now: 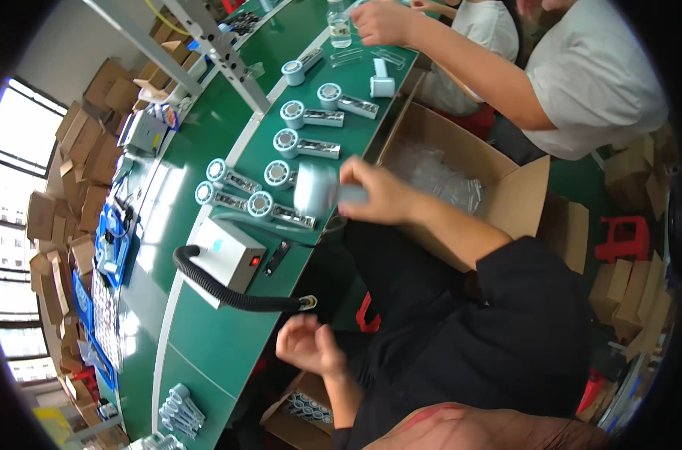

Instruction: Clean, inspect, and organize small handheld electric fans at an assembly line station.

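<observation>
My right hand [382, 193] is closed round the handle of a pale blue handheld fan [315, 190], which is blurred by motion above the green workbench. Below it, my left hand [307, 346] hovers off the bench edge, its fingers loosely curled, thumb apart, nothing in it. The metal tip of a black flexible hose [240, 300] lies close to that hand. The hose comes from a white box [225, 259] with a red switch. Beside the held fan lie several fans, such as one [311, 144] whose opened handle shows the parts inside.
An open carton [498, 161] of clear plastic parts stands at the bench edge. Another carton [281, 429] with round-headed parts sits below my left hand. More fans [180, 411] lie at the near left. A co-worker's arm [468, 56] reaches over the far end, near a clear bottle [339, 28].
</observation>
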A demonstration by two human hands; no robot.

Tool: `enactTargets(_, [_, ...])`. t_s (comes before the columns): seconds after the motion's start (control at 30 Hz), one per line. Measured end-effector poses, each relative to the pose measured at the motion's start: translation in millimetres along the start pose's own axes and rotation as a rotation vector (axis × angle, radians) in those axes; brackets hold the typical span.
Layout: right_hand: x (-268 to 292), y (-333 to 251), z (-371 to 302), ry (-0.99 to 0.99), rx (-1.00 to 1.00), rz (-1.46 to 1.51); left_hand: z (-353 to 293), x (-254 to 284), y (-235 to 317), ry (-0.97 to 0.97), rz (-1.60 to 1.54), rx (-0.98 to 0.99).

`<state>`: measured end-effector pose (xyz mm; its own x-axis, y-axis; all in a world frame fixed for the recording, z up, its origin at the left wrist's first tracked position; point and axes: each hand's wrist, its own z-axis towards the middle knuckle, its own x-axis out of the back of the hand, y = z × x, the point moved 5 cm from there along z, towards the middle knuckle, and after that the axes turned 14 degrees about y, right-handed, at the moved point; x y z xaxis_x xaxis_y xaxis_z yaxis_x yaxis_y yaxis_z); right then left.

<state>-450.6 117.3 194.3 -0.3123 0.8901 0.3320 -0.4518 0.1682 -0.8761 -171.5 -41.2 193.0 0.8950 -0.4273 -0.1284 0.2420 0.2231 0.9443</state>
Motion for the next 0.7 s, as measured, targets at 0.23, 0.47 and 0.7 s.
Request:
enactTargets(0.23, [-68, -50, -138, -0.449, -0.064, 0.201, -49, -1, -71, 0.01, -0.284, 0.632])
enactTargets(0.47, [40, 87, 1, 0.248, -0.205, -0.032, -45, 53, -83, -0.003, -0.226, 0.682])
enactTargets(0.7, [147, 169, 106, 0.609, 0.24, -0.736, -73, 66, -106, 0.05, -0.076, 0.882])
